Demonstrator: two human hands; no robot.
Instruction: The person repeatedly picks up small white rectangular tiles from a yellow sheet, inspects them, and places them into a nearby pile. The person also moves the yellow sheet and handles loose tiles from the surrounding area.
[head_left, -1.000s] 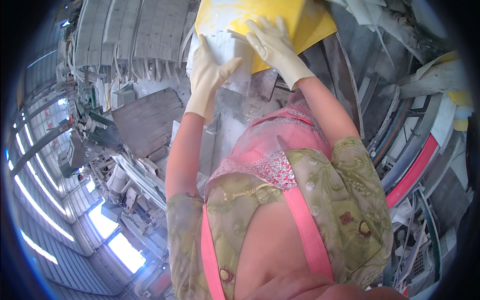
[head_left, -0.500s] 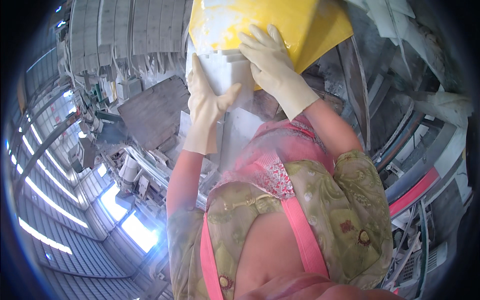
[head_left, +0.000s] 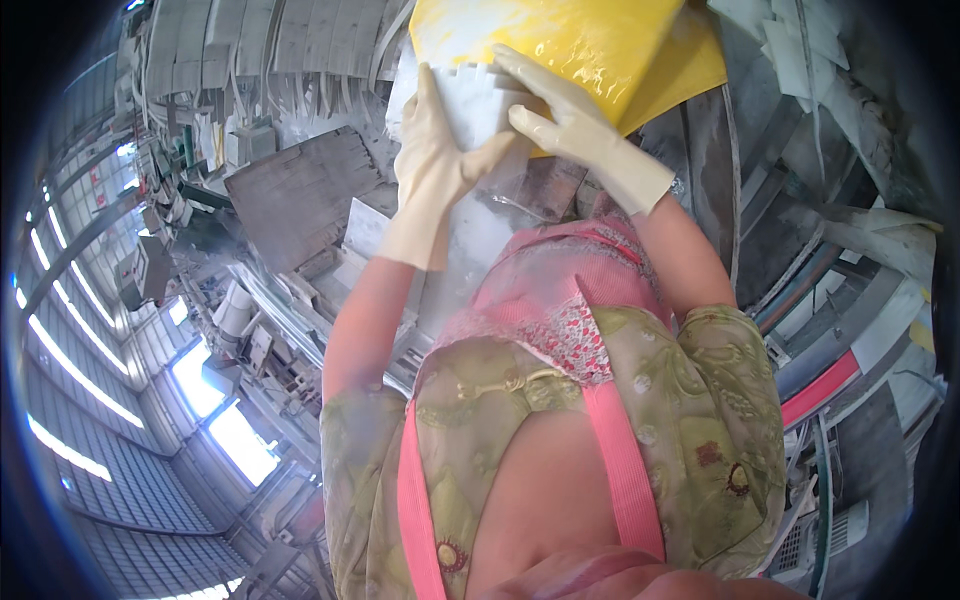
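white stack between my hands, beside yellow sheet. left hand grasps its left side; right hand, no longer flat on sheet, curls at right corner, grip unclear; stack likely better steadied.

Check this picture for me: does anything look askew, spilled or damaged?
Yes: beside the left hand, the white stack has a stepped, uneven top edge. The yellow sheet shows pale smears and a wet-looking shine. A brown board slants amid clutter.

Beyond the white stack, yellow sheeting (glossy) blocks passage.
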